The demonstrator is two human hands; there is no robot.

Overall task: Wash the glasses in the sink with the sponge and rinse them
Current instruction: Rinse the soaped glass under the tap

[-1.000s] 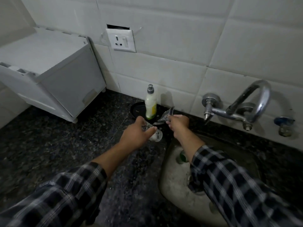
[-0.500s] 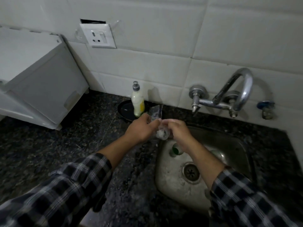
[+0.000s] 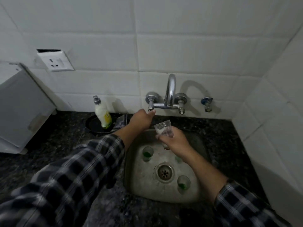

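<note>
My right hand (image 3: 173,141) holds a clear soapy glass (image 3: 163,129) over the back of the steel sink (image 3: 141,189), below the tap spout (image 3: 170,89). My left hand (image 3: 142,119) reaches to the tap's left knob (image 3: 150,102), fingers touching it. Two small glasses with green bottoms stand in the basin, one at the left (image 3: 147,153) and one at the front right (image 3: 183,185). A third green-tinted glass (image 3: 178,158) is partly hidden under my right wrist. A crumpled silvery scrubber (image 3: 122,122) lies on the black dish's edge. No water is visible running.
A dish soap bottle (image 3: 102,113) stands on a black round dish (image 3: 93,126) left of the sink. A white appliance (image 3: 21,108) fills the far left of the dark granite counter (image 3: 49,145). A second small valve (image 3: 207,104) and a wall socket (image 3: 55,61) sit on the tiled wall.
Both hands left the dish area. My right hand carried the glass right, over the sink under the spout. My left hand let go of the glass and reached up to the tap knob.
</note>
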